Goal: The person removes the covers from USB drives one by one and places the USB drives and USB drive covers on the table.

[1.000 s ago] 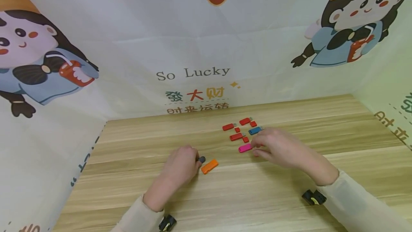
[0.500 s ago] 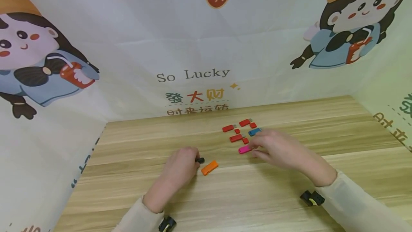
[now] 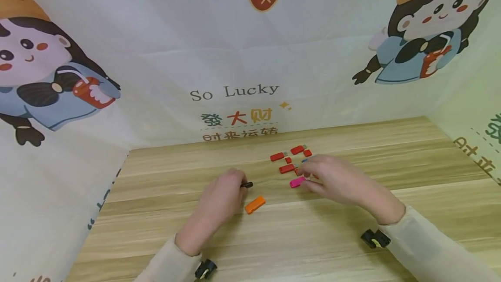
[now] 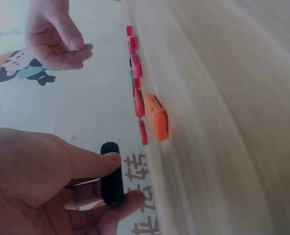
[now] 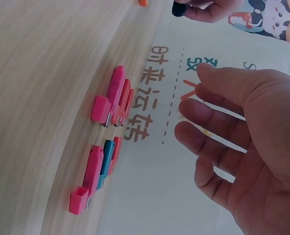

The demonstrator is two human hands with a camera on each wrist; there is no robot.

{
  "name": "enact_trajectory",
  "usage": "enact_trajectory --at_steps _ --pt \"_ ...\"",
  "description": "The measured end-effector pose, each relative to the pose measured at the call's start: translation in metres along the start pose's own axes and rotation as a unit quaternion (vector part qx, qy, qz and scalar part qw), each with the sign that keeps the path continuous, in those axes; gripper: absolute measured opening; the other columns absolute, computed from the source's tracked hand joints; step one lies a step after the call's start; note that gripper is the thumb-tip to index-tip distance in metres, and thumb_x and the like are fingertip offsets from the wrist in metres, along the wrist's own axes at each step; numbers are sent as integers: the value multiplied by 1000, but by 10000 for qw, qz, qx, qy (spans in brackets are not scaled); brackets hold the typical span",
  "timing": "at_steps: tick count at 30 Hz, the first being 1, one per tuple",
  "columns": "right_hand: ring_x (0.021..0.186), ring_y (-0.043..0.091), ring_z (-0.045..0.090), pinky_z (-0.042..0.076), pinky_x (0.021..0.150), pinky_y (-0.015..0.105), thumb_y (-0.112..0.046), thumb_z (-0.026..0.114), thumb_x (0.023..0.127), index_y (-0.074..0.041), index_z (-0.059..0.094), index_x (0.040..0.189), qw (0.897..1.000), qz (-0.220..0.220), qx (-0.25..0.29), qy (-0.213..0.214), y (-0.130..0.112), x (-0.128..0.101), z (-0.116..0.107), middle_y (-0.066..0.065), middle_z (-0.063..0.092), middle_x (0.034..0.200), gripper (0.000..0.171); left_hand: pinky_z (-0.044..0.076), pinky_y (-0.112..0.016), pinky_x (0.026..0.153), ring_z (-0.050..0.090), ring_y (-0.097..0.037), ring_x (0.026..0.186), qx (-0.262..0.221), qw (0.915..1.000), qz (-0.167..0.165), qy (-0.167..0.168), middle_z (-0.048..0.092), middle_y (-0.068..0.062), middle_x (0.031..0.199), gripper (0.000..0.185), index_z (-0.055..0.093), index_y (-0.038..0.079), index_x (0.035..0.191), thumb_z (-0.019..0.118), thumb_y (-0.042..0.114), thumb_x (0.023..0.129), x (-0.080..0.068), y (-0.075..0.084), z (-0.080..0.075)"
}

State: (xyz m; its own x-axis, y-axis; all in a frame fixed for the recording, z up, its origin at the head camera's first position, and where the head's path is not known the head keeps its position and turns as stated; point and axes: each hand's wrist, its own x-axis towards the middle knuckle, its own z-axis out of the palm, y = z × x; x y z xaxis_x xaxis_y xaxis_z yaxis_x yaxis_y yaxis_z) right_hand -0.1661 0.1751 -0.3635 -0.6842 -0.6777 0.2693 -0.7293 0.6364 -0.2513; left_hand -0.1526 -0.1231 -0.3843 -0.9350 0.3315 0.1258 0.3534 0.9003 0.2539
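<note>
Between thumb and fingers, my left hand (image 3: pixel 221 199) pinches a black USB flash drive (image 4: pixel 111 183), held above the table. Just to its right an orange USB flash drive (image 3: pixel 255 205) lies flat on the wood. My right hand (image 3: pixel 338 182) hovers over the cluster of drives, its fingers loosely bent and nothing in them in the right wrist view. Nearest to it are a pink USB flash drive (image 3: pixel 296 182) and a blue one (image 5: pixel 105 164), mostly covered in the head view. Its detached pink cap (image 5: pixel 78 200) shows in the right wrist view.
Three red USB drives, the nearest one (image 3: pixel 287 168) among them, lie uncapped behind the pink one, with small red caps (image 3: pixel 307 153) beside them. Printed cloth walls (image 3: pixel 164 77) enclose the wood-grain table (image 3: pixel 164 173) at the back and sides.
My left hand has moved away from me and slightly right, carrying the black USB flash drive. The right hand has shifted a little left and now covers most of the blue drive.
</note>
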Motion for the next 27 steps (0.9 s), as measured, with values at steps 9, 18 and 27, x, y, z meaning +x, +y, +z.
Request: enact_trajectory --at_steps 9,18,27 --pt "96 22 72 60 85 41 -21 82 96 -7 75 116 9999 121 -69 19 -4 7 1 6 76 111 26 59 -37 74 65 -19 82 -59 9996 220 166 63 -1 94 7 71 9 100 77 8 97 8 15 -5" --pt "104 23 71 59 90 43 -23 82 96 -10 76 120 9995 272 -160 18 -9 15 0 4 75 117 28 59 -36 75 66 -20 84 -32 9992 339 228 63 -3 97 7 72 7 104 76 7 98 17 32 -7" --pt "99 22 71 60 88 42 -22 81 96 -5 74 126 9993 221 -252 158 -8 21 4 7 75 115 35 60 -38 83 68 -21 92 -102 9982 529 250 65 -4 102 9 72 6 108 75 8 100 26 46 -5"
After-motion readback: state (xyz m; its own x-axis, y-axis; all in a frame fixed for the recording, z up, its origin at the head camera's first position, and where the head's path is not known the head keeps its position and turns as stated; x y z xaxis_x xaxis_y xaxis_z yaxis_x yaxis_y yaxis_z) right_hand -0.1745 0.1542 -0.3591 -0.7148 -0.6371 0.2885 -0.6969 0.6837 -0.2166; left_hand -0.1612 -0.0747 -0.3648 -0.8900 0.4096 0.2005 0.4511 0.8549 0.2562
